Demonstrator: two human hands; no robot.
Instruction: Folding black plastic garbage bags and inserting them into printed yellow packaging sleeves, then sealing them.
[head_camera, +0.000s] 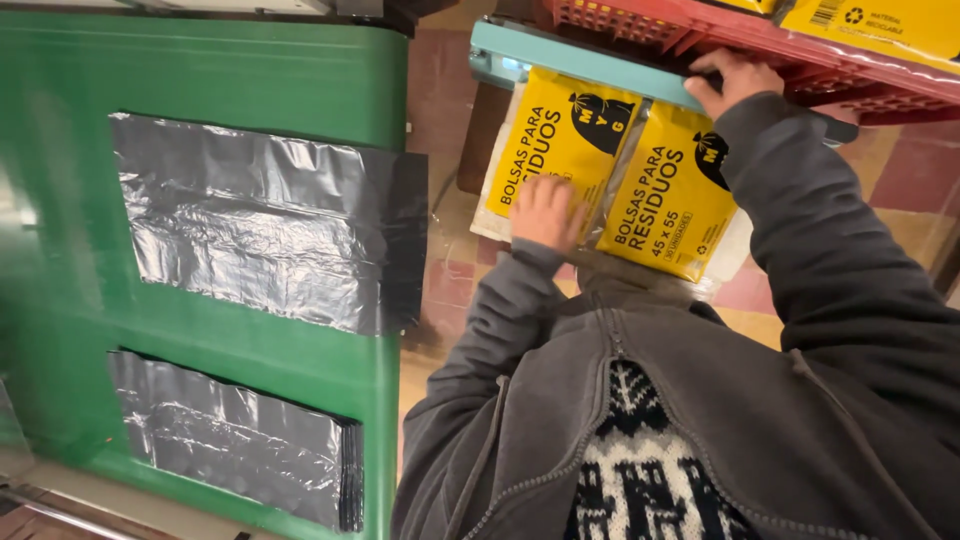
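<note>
1. Head view looks down on the person's own arms in grey sleeves, reaching over two yellow packets of rolled bags.
2. The left hand (546, 210) lies flat, fingers spread and released, on the left yellow packet (556, 140), seemingly pinning it so it stays put under the teal bar (580, 62).
3. The right hand (733, 80) presses down on the teal bar's end, fingers curled over it; the bar crosses the top edge of both packets, apparently clamping them.
4. The right yellow packet (672, 195) sits just beside the left one, partly overlapping it.
5. A red crate (700, 25) stands behind the bar.
6. On the green surface (300, 75) at left lie two stacks of flat black bags (250, 220), well apart from the hands.
</note>
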